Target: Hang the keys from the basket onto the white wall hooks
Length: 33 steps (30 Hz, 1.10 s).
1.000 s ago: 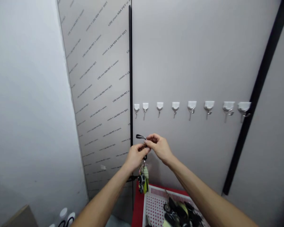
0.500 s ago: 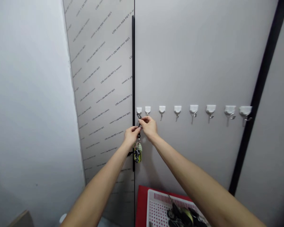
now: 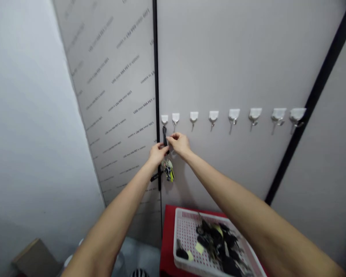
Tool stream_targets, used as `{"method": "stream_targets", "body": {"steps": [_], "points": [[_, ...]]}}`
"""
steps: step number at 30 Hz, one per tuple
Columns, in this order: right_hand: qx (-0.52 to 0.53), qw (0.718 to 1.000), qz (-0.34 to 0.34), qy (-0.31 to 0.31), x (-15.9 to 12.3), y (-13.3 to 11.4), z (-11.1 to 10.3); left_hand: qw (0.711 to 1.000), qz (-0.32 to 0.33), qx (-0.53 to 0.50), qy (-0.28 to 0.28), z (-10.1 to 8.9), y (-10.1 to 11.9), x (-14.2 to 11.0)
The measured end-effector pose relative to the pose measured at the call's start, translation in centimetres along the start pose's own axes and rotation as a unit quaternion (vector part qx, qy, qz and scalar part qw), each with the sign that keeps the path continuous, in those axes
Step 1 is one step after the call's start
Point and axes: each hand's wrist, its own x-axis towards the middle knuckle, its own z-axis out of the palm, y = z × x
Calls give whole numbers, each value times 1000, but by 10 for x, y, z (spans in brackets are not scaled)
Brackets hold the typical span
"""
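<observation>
Keychain (image 3: 168, 171) hung at five o'clock from the left hand (image 3: 157, 154), which pinched its black strap (image 3: 164, 134); whether the right hand (image 3: 181, 144) gripped too was unclear. A loop missing the twelve-o'clock hook (image 3: 164, 119) could have slipped off upon release.

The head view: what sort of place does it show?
Perhaps an indoor storage corner: white hooks on a grey panel; below, a white basket of small dark items on a red surface.
</observation>
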Motion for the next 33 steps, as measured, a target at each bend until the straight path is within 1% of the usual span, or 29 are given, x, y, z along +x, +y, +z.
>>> {"method": "stream_targets", "body": {"steps": [3,5,7,9,11,13,15,17,18,20,22,25,28,31,33], "points": [[0,999,-3,-42,-20,23,-22,1000,6,16,18,-2,-10,-6],[1,996,19,-87,-43,45,-42,999,17,25,32,-1,-22,-14],[-4,990,58,-130,-74,69,-64,999,33,34,22,3,-38,-29],[-24,982,98,-162,-107,92,-85,997,42,52,-24,12,-59,-51],[-61,971,132,-190,-139,114,-102,991,44,88,-92,26,-82,-78],[-107,958,157,-216,-165,131,-114,974,48,141,-171,44,-104,-104],[-164,945,157,-235,-185,144,-122,950,55,191,-242,63,-124,-126],[-228,931,130,-253,-199,154,-127,926,73,227,-293,80,-138,-141],[-257,923,113,-262,-205,157,-128,917,85,241,-307,87,-143,-146],[-300,908,86,-279,-212,164,-128,907,101,262,-313,97,-151,-152],[-322,900,79,-284,-215,168,-126,906,100,274,-308,102,-157,-154],[-320,899,83,-289,-215,169,-120,912,85,258,-307,106,-162,-153],[-301,899,82,-307,-214,165,-114,932,58,207,-293,108,-164,-150],[-265,907,84,-318,-214,162,-109,958,-13,118,-261,108,-162,-147],[-237,912,89,-323,-214,162,-108,969,-58,62,-231,106,-159,-144]]}}
